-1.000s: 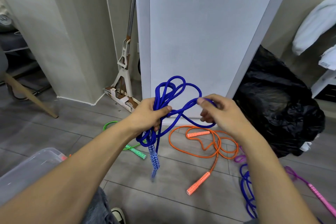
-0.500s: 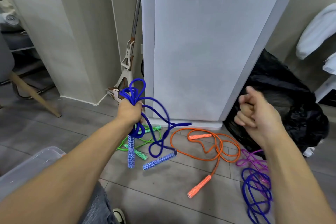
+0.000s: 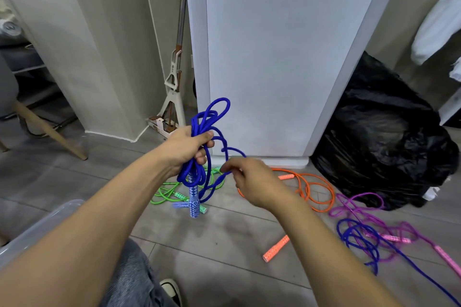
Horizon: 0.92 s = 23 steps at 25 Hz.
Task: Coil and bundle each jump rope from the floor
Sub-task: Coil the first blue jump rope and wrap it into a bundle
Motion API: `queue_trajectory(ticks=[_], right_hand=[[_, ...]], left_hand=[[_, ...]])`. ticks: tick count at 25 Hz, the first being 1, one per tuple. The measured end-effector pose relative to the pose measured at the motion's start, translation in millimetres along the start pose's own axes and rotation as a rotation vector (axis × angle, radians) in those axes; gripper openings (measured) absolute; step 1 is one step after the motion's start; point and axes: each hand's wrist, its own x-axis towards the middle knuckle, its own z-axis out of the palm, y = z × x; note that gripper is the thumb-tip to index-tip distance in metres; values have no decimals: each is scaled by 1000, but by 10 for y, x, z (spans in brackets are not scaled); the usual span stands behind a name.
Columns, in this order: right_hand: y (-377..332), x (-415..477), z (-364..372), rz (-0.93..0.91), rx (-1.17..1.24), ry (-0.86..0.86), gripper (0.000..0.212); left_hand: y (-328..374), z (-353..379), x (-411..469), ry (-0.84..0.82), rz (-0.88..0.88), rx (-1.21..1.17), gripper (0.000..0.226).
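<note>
The left hand (image 3: 185,147) is gripping a blue jump rope (image 3: 212,117) in a closed fist, its fingers clamped around a bunch of gathered loops that are rising above the fist and hanging below it. A patterned blue-and-white handle (image 3: 194,200) is dangling upright beneath the fist, and a second handle of the same pattern (image 3: 181,205) is showing blurred just beside it, lying crosswise. One strand of the blue rope is arcing out from the bunch toward the right hand (image 3: 252,182), whose thumb and fingertips are pinching together where the strand is reaching them; whether the strand is truly caught in that pinch I cannot tell, since the hand is covering it. On the grey tiled floor (image 3: 224,237), a green jump rope (image 3: 167,190) is lying in loose loops behind the dangling handle. An orange jump rope (image 3: 316,188) is sprawling to the right of the hand, one orange handle (image 3: 275,248) resting nearer the camera and well apart from the other by the cabinet base. Farther right, a purple-pink jump rope (image 3: 359,203) and a second dark blue rope (image 3: 359,239) are lying tangled together. A black plastic bag (image 3: 384,137) is slumping against the white cabinet (image 3: 274,57), and a mop (image 3: 174,82) is leaning in the corner. A clear plastic bin (image 3: 37,229) is sitting at the lower left edge.
</note>
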Motion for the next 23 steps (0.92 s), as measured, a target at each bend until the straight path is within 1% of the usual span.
queue_trajectory(ticks=[2, 4, 5, 7, 10, 11, 12, 13, 14, 16, 17, 18, 19, 20, 21, 23], right_hand=[[91, 26, 121, -49, -197, -51, 39], [174, 14, 236, -125, -449, -96, 45], [206, 2, 294, -138, -569, -107, 46], [234, 1, 356, -127, -735, -111, 45], [228, 12, 376, -117, -873, -191, 34], [217, 14, 363, -110, -878, -211, 30], [218, 25, 348, -87, -825, -195, 26], [209, 36, 312, -47, -683, -138, 22], [187, 45, 246, 15, -453, -79, 17], [166, 55, 23, 146, 129, -20, 6], [163, 44, -128, 166, 345, -12, 7], [173, 18, -283, 177, 491, 11, 15], [208, -3, -417, 199, 622, 71, 20], [278, -19, -528, 237, 783, 189, 22], [367, -30, -628, 309, 986, 349, 22], [613, -45, -738, 548, 1383, 650, 23]], left_hand=[[89, 55, -86, -73, 1, -33, 7], [152, 89, -148, -127, -4, -79, 12], [174, 98, -165, -145, -12, -108, 13], [194, 102, -176, -170, -36, -159, 14], [170, 94, -159, -187, -51, -163, 14], [139, 75, -144, -174, -45, -112, 12], [91, 41, -117, -144, -28, -1, 10], [34, -2, -83, -104, -2, 172, 9], [-27, -46, -41, -70, 25, 375, 9], [-137, -121, 50, -6, 49, 700, 8], [-175, -148, 87, 33, 51, 803, 7], [-205, -173, 122, 77, 55, 887, 8], [-221, -189, 138, 123, 54, 956, 12], [-239, -207, 156, 170, 49, 1006, 17], [-252, -229, 169, 216, 47, 1041, 22], [-275, -259, 187, 306, 62, 1092, 27]])
